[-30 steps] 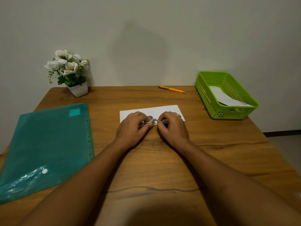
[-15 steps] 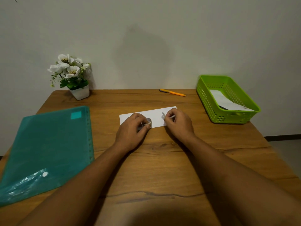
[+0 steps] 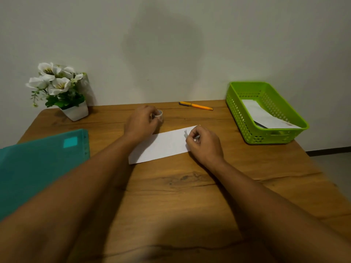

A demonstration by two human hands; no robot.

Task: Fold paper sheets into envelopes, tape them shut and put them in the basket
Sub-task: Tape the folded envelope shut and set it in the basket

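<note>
Left hand [image 3: 141, 123], gripping the tape roll [image 3: 159, 114], has moved beyond the envelope [image 3: 161, 147]. Right hand [image 3: 204, 143] pinches a tape strip [image 3: 185, 133] on it.

- a wooden table [image 3: 171, 196] stands against a pale wall, its brown top marked by dark grain lines and a knot near the middle.
- a white pot of white flowers [image 3: 76, 111] stands at the far left corner.
- a teal plastic folder [image 3: 38, 168] lies flat along the left side, running off the near edge of view.
- a folded white paper [image 3: 161, 147] lies slantwise in the middle; the right hand [image 3: 204, 143] rests on its right end, pinching a bit of tape [image 3: 185, 133].
- an orange pen [image 3: 195, 105] lies at the far edge.
- a green basket [image 3: 266, 137] stands at the far right.
- the left hand [image 3: 141, 122] grips a tape roll [image 3: 159, 113] beyond the paper; whether it touches the wood i cannot tell.
</note>
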